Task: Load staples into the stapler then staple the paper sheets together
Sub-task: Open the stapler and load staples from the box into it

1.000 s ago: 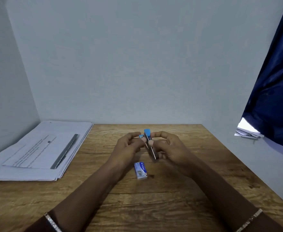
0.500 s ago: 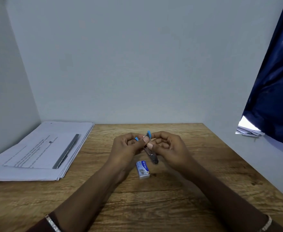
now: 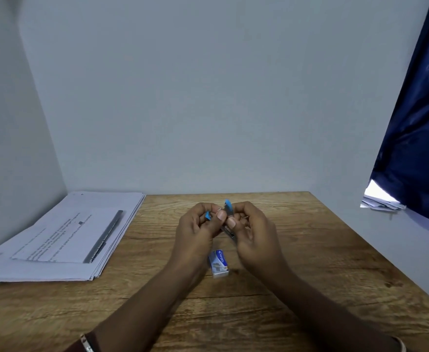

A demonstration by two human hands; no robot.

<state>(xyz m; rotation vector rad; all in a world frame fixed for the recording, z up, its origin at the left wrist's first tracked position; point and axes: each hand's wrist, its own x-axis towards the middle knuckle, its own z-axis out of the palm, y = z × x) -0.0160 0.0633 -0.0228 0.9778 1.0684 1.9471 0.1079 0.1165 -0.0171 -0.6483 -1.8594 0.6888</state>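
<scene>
Both hands gripping a small blue stapler [image 3: 227, 212] above the tabletop [image 3: 297, 275], left hand [image 3: 198, 229] fingers pinching one end, right hand [image 3: 252, 232] fingers closing around the other, staple box [image 3: 218, 263] lying just below

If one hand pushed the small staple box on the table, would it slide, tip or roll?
The staple box lies flat on its broad face on the wooden table, so it would probably slide rather than tip. Its flat sides and square corners make rolling unlikely. It looks like thin card and small, so probably light and easily nudged askew.
</scene>
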